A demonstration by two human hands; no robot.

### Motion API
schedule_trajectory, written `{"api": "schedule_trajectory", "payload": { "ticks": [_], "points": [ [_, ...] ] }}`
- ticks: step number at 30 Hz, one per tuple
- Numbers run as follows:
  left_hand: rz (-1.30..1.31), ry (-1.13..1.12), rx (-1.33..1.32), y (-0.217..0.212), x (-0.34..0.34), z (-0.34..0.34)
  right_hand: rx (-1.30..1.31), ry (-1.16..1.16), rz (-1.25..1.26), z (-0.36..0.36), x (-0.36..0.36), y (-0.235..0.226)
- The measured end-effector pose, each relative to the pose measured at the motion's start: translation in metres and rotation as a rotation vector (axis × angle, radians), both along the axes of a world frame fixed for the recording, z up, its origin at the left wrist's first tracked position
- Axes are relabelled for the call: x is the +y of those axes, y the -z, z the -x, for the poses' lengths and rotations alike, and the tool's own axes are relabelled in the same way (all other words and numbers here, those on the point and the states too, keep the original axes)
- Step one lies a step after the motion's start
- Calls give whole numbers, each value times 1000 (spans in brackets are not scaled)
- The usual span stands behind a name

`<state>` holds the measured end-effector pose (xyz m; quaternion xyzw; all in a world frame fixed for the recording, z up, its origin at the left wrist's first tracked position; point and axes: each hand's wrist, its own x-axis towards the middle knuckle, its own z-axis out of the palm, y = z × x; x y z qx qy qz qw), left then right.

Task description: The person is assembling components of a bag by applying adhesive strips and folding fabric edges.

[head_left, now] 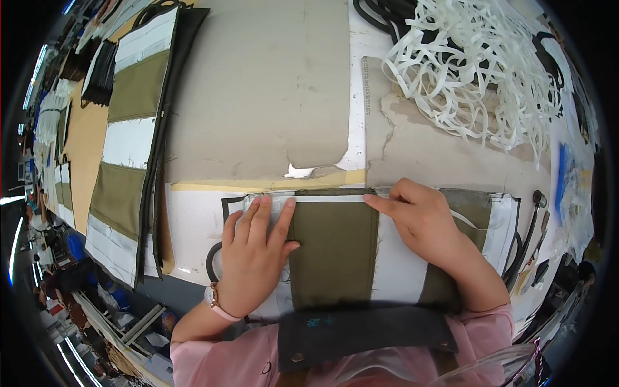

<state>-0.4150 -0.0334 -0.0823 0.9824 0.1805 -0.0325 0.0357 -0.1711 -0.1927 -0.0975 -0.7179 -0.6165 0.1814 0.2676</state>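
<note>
An olive-green and white striped fabric panel (332, 251) with dark edging lies on the table in front of me. A narrow white strip of tape (332, 198) runs along its far edge. My left hand (255, 238) lies flat on the panel's left part, fingers spread, with fingertips at the strip's left end. My right hand (422, 222) presses its index fingertip on the strip further right, its other fingers curled. The strip's loose tail curves out from beneath that hand over the panel's right part. What lies under the curled fingers is hidden.
A stack of similar striped panels (132, 142) stands at the left. Tangled white tape strips (477, 77) are heaped at the far right. A grey board (264, 84) with a torn edge lies beyond the panel, and scissors (532, 226) lie to the right.
</note>
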Motion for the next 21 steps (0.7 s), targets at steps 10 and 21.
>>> {"api": "schedule_trajectory", "payload": {
  "ticks": [10, 21],
  "points": [
    [-60, 15, 59, -8, -8, -17, -63, -24, -11, 0, -1, 2],
    [141, 151, 75, 11, -18, -28, 74, 126, 3, -12, -24, -17]
  ]
}}
